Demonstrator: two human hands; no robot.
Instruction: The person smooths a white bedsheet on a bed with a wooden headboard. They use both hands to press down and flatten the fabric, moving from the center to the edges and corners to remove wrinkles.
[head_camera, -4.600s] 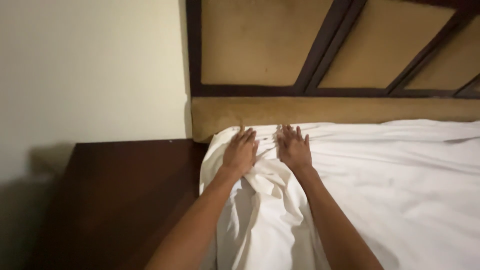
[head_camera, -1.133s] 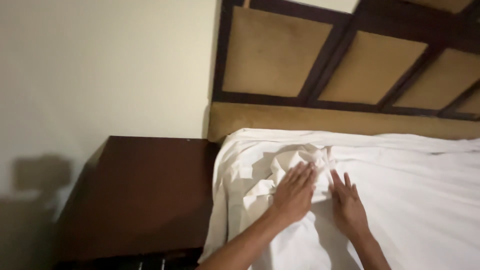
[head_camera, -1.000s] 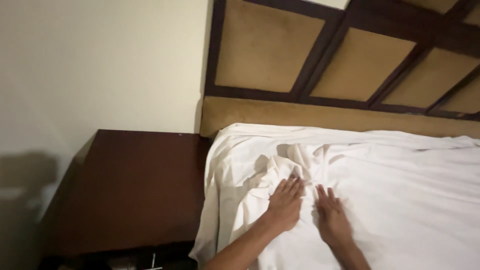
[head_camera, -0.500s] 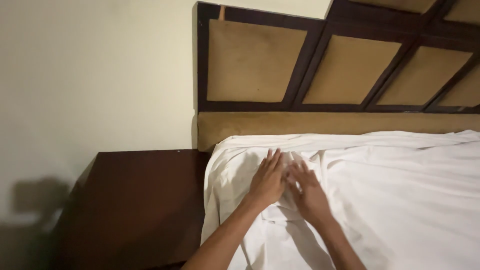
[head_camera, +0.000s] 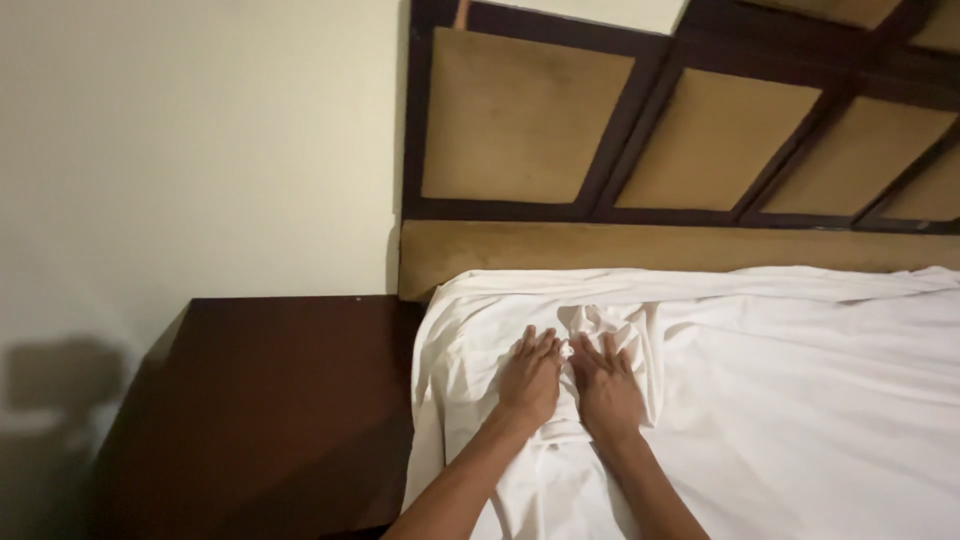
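No boxes, labels or signs to see here.

White sheet (head_camera: 760, 400) spread over the bed, filling the lower right of the view. Soft folds and wrinkles all over it. Bunched into a small lump near the top left corner, just past the fingertips. Top edge lying along the tan bar at the foot of the headboard (head_camera: 640, 150). Left edge hanging down beside the table (head_camera: 260, 410).

Left hand (head_camera: 528, 380) flat on the sheet, palm down, fingers straight and held close. Right hand (head_camera: 606, 385) flat on the sheet too, palm down, fingers a little apart. Side by side, almost touching, both pointing toward the headboard. Pressing down on the cloth, not pinching or grabbing any of it. Both bare arms reaching up from the bottom of the view.

Headboard made of tan padded squares set in dark brown wood. Dark brown table to the left of the bed, touching its side, top smooth and a bit shiny. Pale wall (head_camera: 190, 150) behind the table, with a dim grey shadow low on the left.
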